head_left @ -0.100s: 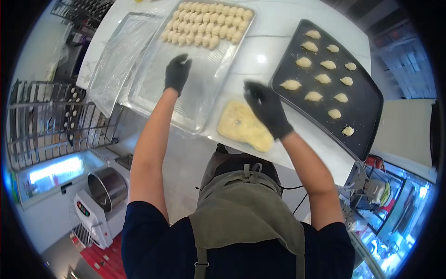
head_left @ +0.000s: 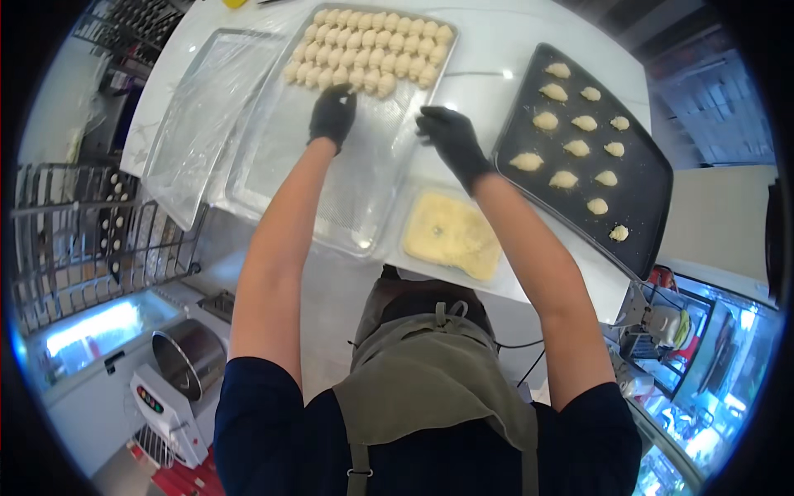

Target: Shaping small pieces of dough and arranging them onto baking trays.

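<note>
My left hand [head_left: 334,116], in a black glove, reaches to the nearest row of shaped dough pieces [head_left: 372,54] on a perforated metal tray [head_left: 314,190]. Its fingers are curled together at that row; I cannot make out what is between them. My right hand [head_left: 448,139], also gloved, hovers right of that tray with fingers bent but apart, holding nothing. Below it lies a pale yellow slab [head_left: 451,231]. A black tray [head_left: 558,211] on the right holds several smaller, spaced dough pieces [head_left: 576,149].
An empty tray under clear plastic film [head_left: 190,124] lies left on the white table [head_left: 496,25]. A wire rack [head_left: 91,231] stands left, with a mixer [head_left: 169,413] below it. Appliances [head_left: 662,322] sit at the lower right.
My left hand has moved forward and right to the dough rows. My right hand has risen up and left, away from the yellow slab. The view has shifted slightly.
</note>
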### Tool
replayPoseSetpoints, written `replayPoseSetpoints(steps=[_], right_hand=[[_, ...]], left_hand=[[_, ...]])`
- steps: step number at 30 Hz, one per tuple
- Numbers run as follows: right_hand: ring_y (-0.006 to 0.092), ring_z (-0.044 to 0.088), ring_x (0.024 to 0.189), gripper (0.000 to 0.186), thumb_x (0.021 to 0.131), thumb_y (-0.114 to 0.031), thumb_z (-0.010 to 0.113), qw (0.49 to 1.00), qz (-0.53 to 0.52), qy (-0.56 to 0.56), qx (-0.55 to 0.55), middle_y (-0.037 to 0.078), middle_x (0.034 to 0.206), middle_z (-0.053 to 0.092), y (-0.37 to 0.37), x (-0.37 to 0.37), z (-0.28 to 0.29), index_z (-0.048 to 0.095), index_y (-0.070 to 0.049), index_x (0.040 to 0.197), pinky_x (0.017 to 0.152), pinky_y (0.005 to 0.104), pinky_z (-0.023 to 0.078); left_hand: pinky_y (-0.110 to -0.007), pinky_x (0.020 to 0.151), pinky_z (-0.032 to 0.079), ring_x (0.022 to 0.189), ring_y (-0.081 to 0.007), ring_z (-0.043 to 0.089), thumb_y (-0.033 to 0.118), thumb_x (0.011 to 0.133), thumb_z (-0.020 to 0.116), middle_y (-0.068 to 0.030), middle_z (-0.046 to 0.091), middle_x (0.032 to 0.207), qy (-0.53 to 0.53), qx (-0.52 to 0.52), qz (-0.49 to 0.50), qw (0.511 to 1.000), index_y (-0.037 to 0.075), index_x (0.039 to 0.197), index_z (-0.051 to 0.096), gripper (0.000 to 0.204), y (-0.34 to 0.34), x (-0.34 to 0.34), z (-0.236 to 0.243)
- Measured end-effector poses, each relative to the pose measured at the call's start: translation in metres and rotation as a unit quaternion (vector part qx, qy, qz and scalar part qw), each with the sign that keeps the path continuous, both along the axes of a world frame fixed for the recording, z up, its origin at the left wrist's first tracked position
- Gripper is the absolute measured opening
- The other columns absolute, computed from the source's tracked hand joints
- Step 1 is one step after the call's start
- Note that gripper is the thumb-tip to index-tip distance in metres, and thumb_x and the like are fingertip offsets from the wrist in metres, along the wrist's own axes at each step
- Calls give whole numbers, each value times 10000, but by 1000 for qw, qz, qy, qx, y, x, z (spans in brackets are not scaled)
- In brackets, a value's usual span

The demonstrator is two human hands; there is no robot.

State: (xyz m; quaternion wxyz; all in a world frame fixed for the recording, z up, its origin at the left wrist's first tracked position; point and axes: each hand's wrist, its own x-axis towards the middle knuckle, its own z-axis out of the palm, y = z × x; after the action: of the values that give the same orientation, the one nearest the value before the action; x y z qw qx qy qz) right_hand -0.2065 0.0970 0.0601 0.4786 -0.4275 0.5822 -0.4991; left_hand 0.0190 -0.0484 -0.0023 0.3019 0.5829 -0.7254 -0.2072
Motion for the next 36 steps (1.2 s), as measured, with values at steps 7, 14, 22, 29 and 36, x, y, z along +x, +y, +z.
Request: replayPoseSetpoints(steps=[7, 14, 22, 29, 36], right_hand=[[213, 582, 631, 345, 753, -218, 789, 962, -208, 81, 158, 135, 793, 667, -178, 42, -78, 689, 47, 950, 618, 327, 523], [283, 637, 710, 337, 722, -197, 790, 969, -163, 178, 51, 180, 845, 693, -112, 67, -63, 684, 51, 924, 701, 358, 549], [189, 616, 927, 384, 857, -16, 634, 966, -234, -110, 0, 145, 1165, 658, 83, 24, 46, 599, 55, 1233, 821, 269, 513], [221, 640, 994, 394, 802, 36, 675, 962, -116, 245, -24, 89, 1223, 639, 179, 14, -5, 634, -39, 1187, 852, 312, 515], [324, 634, 1025, 380, 856, -128, 629, 847, 22, 526, -72, 140, 1252, 601, 155, 17, -52, 624, -102, 1235, 842, 364, 522]], left_hand=[[-374, 796, 533, 864, -298, 662, 257, 899, 598, -115, 702, 1033, 49, 34, -40, 997, 82, 1172, 694, 338, -39, -32, 1], [-411, 914, 496, 1132, -297, 584, 364, 900, 618, -101, 603, 1273, -82, -119, -150, 978, 121, 1263, 616, 437, -71, -3, -16], [-596, 1127, 233, 1373, -315, 385, 433, 845, 659, -121, 512, 1412, -342, -216, -152, 902, 102, 1233, 614, 513, -71, -40, -16], [-375, 813, 525, 830, -286, 653, 125, 804, 683, -114, 668, 1046, -147, -175, -270, 935, 56, 1194, 596, 406, -14, -44, -19], [-272, 724, 465, 839, -145, 557, 63, 895, 598, -40, 608, 1037, 409, 395, -150, 809, 53, 1377, 486, 495, 78, 11, -19]])
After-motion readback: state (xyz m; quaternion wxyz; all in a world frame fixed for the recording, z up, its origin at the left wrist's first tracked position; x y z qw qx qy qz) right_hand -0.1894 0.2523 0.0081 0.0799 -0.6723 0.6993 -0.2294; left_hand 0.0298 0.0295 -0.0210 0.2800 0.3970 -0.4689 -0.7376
